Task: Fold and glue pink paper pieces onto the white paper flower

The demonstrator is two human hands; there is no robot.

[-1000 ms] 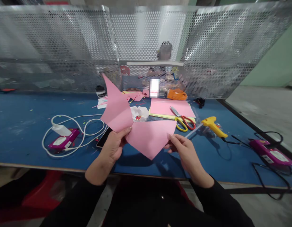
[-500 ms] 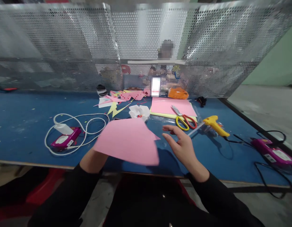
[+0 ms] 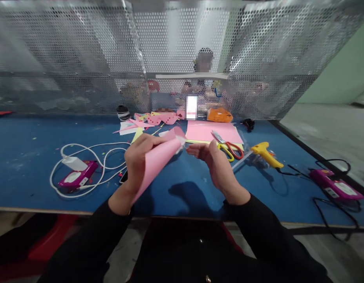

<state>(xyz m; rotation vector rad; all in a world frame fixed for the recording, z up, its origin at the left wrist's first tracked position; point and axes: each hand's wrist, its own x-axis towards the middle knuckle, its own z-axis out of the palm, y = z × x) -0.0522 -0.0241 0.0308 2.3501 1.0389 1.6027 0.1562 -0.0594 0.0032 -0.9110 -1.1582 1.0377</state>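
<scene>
While left hand [image 3: 138, 157] grips it | pink paper [image 3: 160, 159]: curved, tilted

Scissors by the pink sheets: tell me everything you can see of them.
The scissors have silver, metal-looking blades and two loop handles, one red, one yellow, which look like plastic. They lie with the blades on the top pink sheet, tips pointing away from the person and leftward, handles at the stack's near right corner. The right hand partly hides the yellow loop; no fingers are through either loop.
</scene>
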